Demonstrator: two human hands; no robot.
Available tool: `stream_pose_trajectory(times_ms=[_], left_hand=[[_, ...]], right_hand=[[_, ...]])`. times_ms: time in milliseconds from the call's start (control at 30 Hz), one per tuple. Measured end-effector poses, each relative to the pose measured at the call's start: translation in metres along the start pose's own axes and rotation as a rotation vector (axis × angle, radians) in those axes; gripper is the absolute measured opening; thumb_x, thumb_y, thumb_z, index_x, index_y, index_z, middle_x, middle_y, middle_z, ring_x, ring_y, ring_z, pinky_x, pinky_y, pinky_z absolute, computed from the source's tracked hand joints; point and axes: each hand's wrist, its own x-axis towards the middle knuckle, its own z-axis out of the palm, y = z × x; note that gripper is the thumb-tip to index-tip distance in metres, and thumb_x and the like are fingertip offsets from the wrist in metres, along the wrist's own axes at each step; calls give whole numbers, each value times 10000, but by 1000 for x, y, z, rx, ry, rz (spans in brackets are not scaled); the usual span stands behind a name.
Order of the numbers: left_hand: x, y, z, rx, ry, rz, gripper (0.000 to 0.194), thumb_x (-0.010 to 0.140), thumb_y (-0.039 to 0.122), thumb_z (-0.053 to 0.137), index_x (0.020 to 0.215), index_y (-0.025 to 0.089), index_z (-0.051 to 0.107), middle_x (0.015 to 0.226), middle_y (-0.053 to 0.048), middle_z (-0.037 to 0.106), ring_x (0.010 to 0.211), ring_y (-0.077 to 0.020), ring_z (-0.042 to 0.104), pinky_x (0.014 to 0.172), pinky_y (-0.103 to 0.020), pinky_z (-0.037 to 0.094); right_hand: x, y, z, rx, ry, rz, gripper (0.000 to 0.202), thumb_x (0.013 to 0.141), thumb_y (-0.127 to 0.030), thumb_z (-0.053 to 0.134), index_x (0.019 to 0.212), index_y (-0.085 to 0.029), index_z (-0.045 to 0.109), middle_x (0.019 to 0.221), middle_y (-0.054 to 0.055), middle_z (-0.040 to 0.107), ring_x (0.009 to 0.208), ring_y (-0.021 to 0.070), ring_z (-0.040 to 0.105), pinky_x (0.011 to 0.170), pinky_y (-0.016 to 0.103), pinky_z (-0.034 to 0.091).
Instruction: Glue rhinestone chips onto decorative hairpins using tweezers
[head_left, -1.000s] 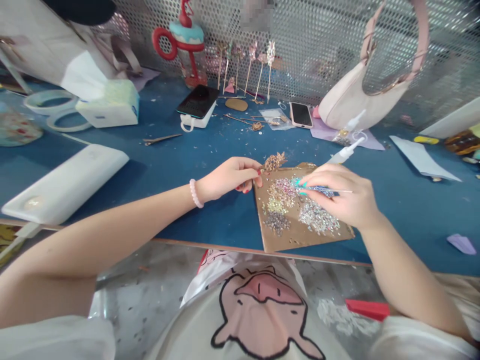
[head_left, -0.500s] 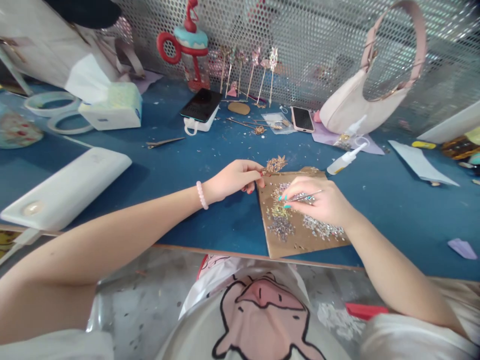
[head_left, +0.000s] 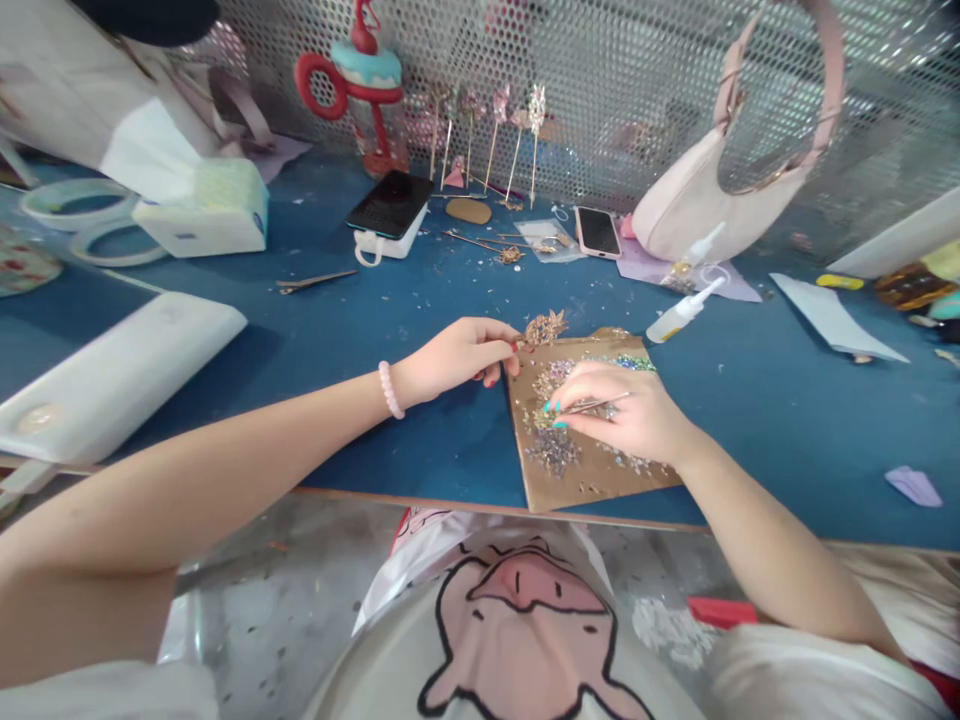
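Observation:
My left hand pinches the stem end of a gold filigree ornament, which stands out beyond the fingertips at the cardboard's upper left corner. Over the brown cardboard, my right hand is closed on thin metal tweezers, their tip end hidden by the fingers. Small piles of sequins or gems lie on the cardboard: pink above the fingers, yellow by the fingertips, grey below them, green-blue behind the hand. Silvery pieces are partly covered by the right hand.
A white glue bottle lies behind the cardboard's right corner. Farther back are a pink-edged phone, a black phone on a white power bank, and upright sticks with ornaments. Scissors, tissues and a white device are at left.
My right hand has moved left and slightly down over the cardboard, to the yellow pile, uncovering the green-blue pieces. My left hand still holds the ornament. The whole view has shifted slightly.

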Motion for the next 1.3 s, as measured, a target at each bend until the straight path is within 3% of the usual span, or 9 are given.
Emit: stream_pose_trajectory(times_ms=[1300], left_hand=[[-2, 4, 5, 49, -24, -5, 183, 812, 12, 420, 764, 114, 564, 652, 5, 616, 413, -37, 453, 413, -154, 346]], right_hand=[[0, -2, 0, -59, -69, -8, 85, 856, -280, 568, 862, -204, 605, 810, 10, 642, 763, 112, 572, 736, 252, 451]])
